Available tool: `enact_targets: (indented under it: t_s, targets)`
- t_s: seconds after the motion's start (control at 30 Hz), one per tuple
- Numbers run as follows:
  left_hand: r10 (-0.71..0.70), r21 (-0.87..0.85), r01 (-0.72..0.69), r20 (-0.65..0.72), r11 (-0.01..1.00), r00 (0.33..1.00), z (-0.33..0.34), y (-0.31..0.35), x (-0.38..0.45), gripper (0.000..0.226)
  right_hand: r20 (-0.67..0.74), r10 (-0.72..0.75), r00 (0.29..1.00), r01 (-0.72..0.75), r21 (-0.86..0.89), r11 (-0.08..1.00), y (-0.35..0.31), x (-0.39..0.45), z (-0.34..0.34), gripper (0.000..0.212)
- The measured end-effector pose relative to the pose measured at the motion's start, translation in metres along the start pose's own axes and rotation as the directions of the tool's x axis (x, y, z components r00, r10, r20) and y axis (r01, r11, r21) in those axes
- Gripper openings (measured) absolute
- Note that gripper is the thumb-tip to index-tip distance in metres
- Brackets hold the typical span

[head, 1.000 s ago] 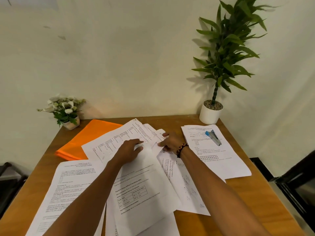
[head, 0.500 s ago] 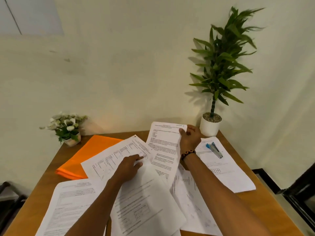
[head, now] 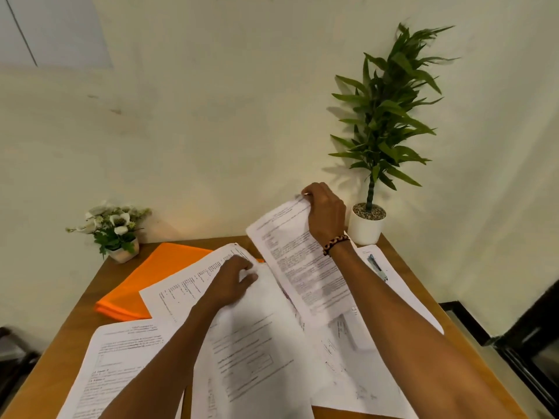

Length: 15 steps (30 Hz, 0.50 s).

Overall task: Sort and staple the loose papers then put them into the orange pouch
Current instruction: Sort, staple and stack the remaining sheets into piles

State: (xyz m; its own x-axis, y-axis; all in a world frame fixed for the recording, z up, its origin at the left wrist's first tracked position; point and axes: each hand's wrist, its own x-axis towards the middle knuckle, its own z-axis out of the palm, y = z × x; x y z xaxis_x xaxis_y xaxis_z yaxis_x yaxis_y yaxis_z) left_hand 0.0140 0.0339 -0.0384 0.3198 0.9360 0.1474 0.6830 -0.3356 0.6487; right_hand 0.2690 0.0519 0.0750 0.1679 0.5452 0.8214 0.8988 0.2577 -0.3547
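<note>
- The right hand [head: 325, 216] pinches the top edge of one sheet [head: 302, 261] and holds it up off the table [head: 87, 300], tilted, with its printed side toward the camera.
- The low end of that sheet hangs over the other papers [head: 266, 343], which lie spread out and overlap in the middle of the table.
- The left hand [head: 231, 282] rests on top of those papers, with its fingers bent and pressing down. I cannot tell if it pinches a sheet.
- One more page [head: 121, 361] lies at the near left, partly under the left arm.
- The pouch [head: 151, 279] is orange and lies flat at the far left of the table. A paper covers its right corner.
- The stapler [head: 376, 267] is blue and grey. It lies on a page [head: 402, 294] at the far right, just beside the right arm.
- A beaded band [head: 334, 244] goes round the right wrist.
- A small flower pot [head: 116, 229] stands at the far left corner, near the pouch.
- A tall green plant [head: 382, 128] in a white pot stands at the far right corner, by the wall [head: 196, 116].
</note>
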Motion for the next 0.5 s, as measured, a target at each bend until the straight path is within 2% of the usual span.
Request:
enact_targets:
  t_s: [0.07,0.17,0.27,0.37,0.5]
  targets:
    - [0.124,-0.037,-0.125,-0.033,0.991,0.992,-0.012,0.017,0.010,0.017,0.161,-0.008,0.987,0.004,0.029,1.000,-0.003,-0.001,0.004,0.013]
    - [0.180,-0.037,-0.184,-0.088,0.982,0.980,-0.024,0.037,0.021,0.022,0.316,-0.008,0.949,-0.009,0.050,0.999,-0.012,-0.011,0.009,0.015]
    - [0.152,-0.096,-0.159,-0.080,0.983,0.985,-0.025,0.046,0.026,0.033,0.399,0.039,0.916,-0.110,0.156,0.982,-0.020,-0.021,0.016,0.013]
    - [0.069,-0.183,-0.085,-0.096,0.979,0.993,-0.025,0.053,0.027,0.030,0.531,0.061,0.845,-0.265,0.317,0.911,-0.026,-0.028,0.022,0.010]
    - [-0.003,-0.311,-0.055,-0.184,0.949,0.983,-0.027,0.059,0.027,0.026,0.633,0.041,0.773,-0.345,0.366,0.864,-0.028,-0.031,0.025,0.025]
